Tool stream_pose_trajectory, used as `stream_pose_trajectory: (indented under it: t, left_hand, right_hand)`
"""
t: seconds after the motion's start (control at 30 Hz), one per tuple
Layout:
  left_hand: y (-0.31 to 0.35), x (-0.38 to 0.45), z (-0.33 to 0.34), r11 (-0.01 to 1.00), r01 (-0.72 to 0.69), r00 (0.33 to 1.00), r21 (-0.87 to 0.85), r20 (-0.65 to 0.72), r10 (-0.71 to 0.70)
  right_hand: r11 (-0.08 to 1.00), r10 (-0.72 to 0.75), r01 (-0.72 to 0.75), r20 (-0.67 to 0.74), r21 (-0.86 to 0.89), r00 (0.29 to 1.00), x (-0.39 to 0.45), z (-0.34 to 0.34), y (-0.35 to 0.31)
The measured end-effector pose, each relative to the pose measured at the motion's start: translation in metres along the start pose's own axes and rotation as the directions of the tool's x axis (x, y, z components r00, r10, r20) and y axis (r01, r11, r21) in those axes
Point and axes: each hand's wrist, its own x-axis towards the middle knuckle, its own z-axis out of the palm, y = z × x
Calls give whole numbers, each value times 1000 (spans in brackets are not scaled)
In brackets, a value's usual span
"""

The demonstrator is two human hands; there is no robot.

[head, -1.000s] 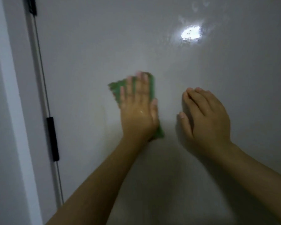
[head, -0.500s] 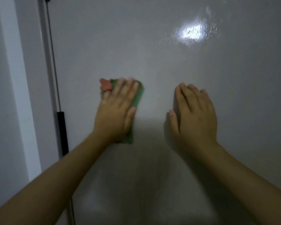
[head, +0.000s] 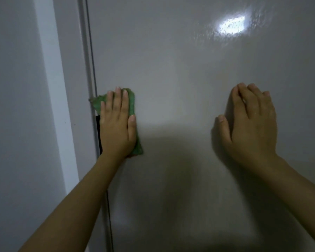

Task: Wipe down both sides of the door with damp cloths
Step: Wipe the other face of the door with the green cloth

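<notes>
Now the left hand (head: 116, 128) has slid the cloth (head: 132, 106) leftward, seemingly to the door (head: 171, 60) edge.

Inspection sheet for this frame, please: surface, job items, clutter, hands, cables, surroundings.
Surface: door, glossy, with a light glare near the top right.
Job's things: green cloth flat on the door by its left edge.
Clutter: nothing seen.
Hands: left hand presses the cloth with straight fingers; right hand rests flat on the bare door.
Cables: nothing seen.
Surroundings: white frame left of the door; black hinge partly hidden.
</notes>
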Motion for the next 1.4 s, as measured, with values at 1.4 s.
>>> stream_pose_trajectory:
  t: [1.4]
  left_hand:
    - [229, -59, 36, 888, -455, 883, -68, 93, 460]
  right_hand:
    - [981, -195, 190, -124, -51, 973, -54, -43, 137]
